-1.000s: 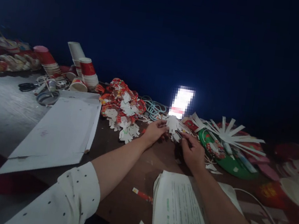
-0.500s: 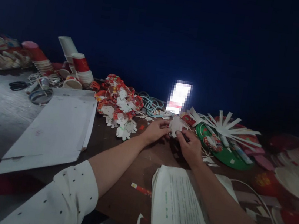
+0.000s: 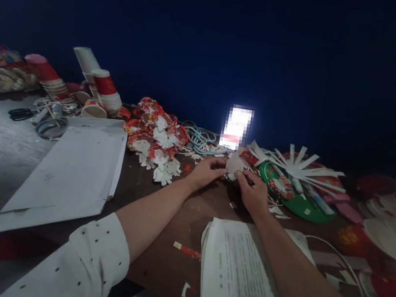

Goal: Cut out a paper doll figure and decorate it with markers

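Note:
Between my two hands is a small white paper cut-out (image 3: 234,165) with uneven edges, held above the brown table. My left hand (image 3: 209,172) pinches its left edge. The thumb and fingers of my right hand (image 3: 253,191) close on its lower right side. Some of the fingers are hidden behind the paper. Just beyond stands a bright, blurred-out screen (image 3: 236,127). To the left lies a heap of red and white paper cut-outs (image 3: 160,138). A cup cut into spread white strips (image 3: 299,166) rests on a green disc (image 3: 308,210) to the right.
Large white boards (image 3: 76,165) lie at left, near stacked red-and-white paper cups (image 3: 105,92) and black scissors (image 3: 20,114). A printed stack of paper (image 3: 239,274) sits under my right forearm. More paper cups (image 3: 389,239) stand at right. A light-blue cable (image 3: 201,136) coils behind.
The paper cut-out has turned slightly in my fingers and shifted a little to the right. My right hand has moved slightly with it. A small scrap now shows on the table below.

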Demonstrator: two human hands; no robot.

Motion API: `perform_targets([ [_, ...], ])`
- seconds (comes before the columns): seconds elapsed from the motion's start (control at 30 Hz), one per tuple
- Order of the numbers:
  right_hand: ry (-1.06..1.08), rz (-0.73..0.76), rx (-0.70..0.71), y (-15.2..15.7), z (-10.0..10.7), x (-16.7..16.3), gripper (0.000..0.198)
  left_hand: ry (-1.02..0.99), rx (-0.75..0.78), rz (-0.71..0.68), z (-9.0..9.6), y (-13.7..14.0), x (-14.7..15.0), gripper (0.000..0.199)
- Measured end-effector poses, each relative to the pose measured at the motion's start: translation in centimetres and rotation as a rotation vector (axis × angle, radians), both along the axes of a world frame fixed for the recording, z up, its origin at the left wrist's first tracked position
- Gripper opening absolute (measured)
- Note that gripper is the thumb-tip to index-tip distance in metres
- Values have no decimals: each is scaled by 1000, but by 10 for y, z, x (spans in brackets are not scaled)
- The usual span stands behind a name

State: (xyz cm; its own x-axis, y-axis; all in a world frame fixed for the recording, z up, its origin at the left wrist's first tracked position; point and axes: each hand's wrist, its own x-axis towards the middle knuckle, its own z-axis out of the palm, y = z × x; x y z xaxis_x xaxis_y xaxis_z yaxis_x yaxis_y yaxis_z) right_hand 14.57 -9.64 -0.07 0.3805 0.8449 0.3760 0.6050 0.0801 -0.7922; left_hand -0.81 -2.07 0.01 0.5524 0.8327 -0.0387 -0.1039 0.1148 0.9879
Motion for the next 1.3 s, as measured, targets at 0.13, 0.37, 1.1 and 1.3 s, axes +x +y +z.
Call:
perform_targets([
  [0.13,-12,20,-21,0,-4,1,37,7,-9,63,-4,1,1,15],
  [0.37,-38,38,-2,2,-6,0,32,-11,-18,94,-7,5,1,14],
  [1.1,-62,80,0,1,-5,1,30,18,-9,92,-4,3,2,14],
  [1.3,-73,73,-7,1,-6,1,30,36,-15,101,-2,2,2,10],
])
